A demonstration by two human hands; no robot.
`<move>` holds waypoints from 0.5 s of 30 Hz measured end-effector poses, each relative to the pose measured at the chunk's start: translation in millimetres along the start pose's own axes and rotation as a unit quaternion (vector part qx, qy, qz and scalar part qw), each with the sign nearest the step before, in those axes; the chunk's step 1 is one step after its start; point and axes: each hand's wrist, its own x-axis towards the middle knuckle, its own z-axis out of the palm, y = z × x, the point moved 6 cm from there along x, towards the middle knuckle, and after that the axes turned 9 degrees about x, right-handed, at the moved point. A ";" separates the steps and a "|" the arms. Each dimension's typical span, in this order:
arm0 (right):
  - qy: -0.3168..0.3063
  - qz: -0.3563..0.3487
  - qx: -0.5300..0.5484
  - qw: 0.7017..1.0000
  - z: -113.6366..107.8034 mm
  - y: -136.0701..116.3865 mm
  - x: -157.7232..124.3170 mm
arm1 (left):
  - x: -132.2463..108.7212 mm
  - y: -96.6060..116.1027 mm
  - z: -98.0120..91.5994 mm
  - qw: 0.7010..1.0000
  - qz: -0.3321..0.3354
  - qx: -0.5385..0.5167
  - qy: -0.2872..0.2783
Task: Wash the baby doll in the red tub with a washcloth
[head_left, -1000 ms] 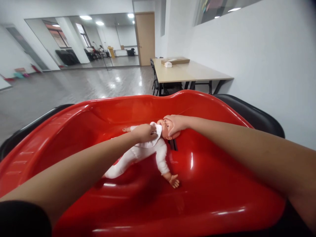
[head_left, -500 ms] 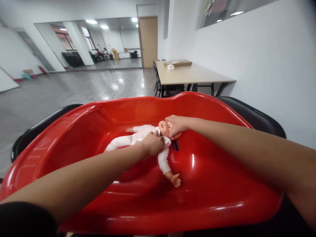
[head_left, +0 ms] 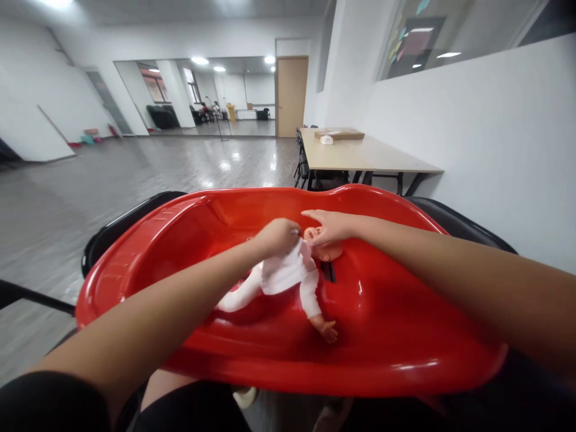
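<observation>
A baby doll in white clothes lies on its back in a red baby bathtub, its head to the right and one arm reaching toward the near side. My left hand is closed on the doll's white top near the neck, and the cloth is drawn up taut from the chest. Over the doll's head, my right hand has its fingers spread, with the thumb close to the face. Part of the face and the far arm are mostly hidden behind my hands.
Black chairs stand beneath the tub's two ends. Beyond it, a wooden table holds a flat cardboard box and a small white item. A white wall runs along the right, and a large mirror covers the back.
My left hand has risen with the doll's top, lifting the cloth off the chest. My right hand's fingers have come off the head and spread. The camera view has shifted.
</observation>
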 end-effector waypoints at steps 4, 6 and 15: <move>0.020 -0.100 0.191 0.976 -2.0 -64.6 -8.1 | -10.2 -8.6 -33.5 0.938 -0.064 -0.335 0.061; 0.071 -0.115 0.217 0.967 -2.1 -83.9 -9.3 | -18.1 -8.2 -37.0 0.877 -0.057 -0.475 0.040; 0.205 0.067 0.198 0.956 -13.9 -68.4 -15.8 | -60.3 -87.2 -54.6 0.988 -0.026 -0.154 -0.011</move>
